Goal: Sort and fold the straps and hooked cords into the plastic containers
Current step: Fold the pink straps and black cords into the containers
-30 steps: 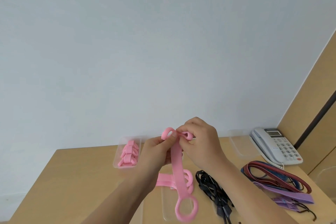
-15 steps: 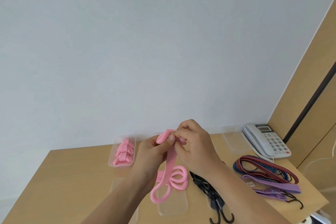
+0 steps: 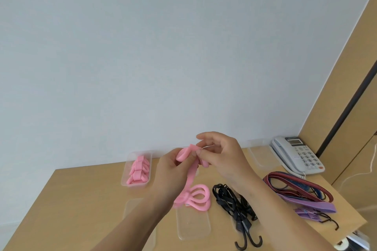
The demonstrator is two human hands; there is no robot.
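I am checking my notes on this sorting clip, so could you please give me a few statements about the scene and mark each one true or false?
1. Both hands are up at the pink strap above the table. True: the left hand pinches its folded top end and the right hand touches it beside that.
2. The clear container at the back left holds folded black cords. False: it holds folded pink straps.
3. The black hooked cords lie on the table right of the pink strap. True.
4. The telephone sits at the table's front left corner. False: it sits at the back right.
5. The purple strap is already in a container. False: it lies loose on the table.
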